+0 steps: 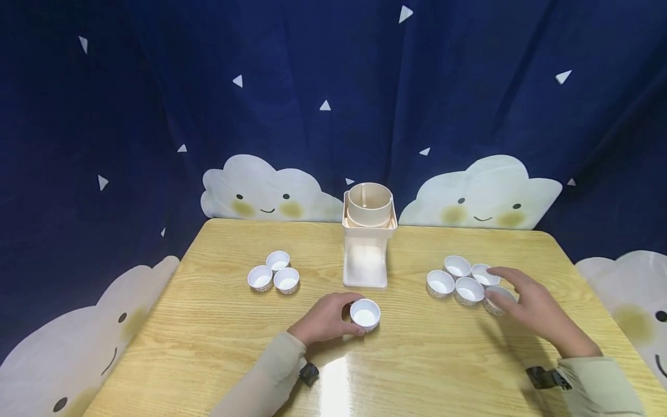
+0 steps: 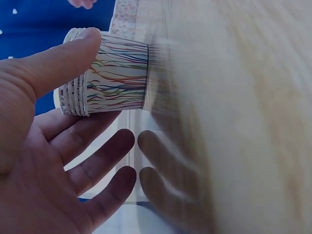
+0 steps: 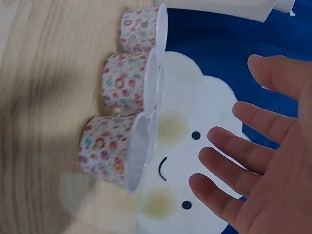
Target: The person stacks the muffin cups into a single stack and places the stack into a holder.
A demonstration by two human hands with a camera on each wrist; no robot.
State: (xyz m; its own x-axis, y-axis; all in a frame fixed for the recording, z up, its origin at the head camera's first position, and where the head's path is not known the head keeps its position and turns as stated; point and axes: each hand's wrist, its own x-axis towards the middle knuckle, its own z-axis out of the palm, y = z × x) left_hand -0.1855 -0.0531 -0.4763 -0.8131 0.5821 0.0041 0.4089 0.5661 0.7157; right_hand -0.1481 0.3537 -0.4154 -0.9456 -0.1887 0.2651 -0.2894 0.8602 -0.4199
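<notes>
My left hand (image 1: 329,318) holds a small stack of white-lined paper baking cups (image 1: 365,315) low over the middle of the table. In the left wrist view, wavy coloured lines run along the stack (image 2: 117,73), and several rims show nested together. The thumb lies on one side and fingers on the other; the ring and little fingers stay off it. At the right, my right hand (image 1: 537,307) hovers over a cluster of flower-patterned paper cups (image 1: 469,291), partly covering the nearest cup. Its fingers are spread and hold nothing, apart from the cups (image 3: 109,151) in the right wrist view.
A cream stand (image 1: 365,278) with a round holder (image 1: 370,209) on top stands at the table's back middle. Three more white-lined cups (image 1: 286,281) sit together on the left. A dark blue curtain (image 1: 312,69) with cloud shapes hangs behind the wooden table (image 1: 208,324).
</notes>
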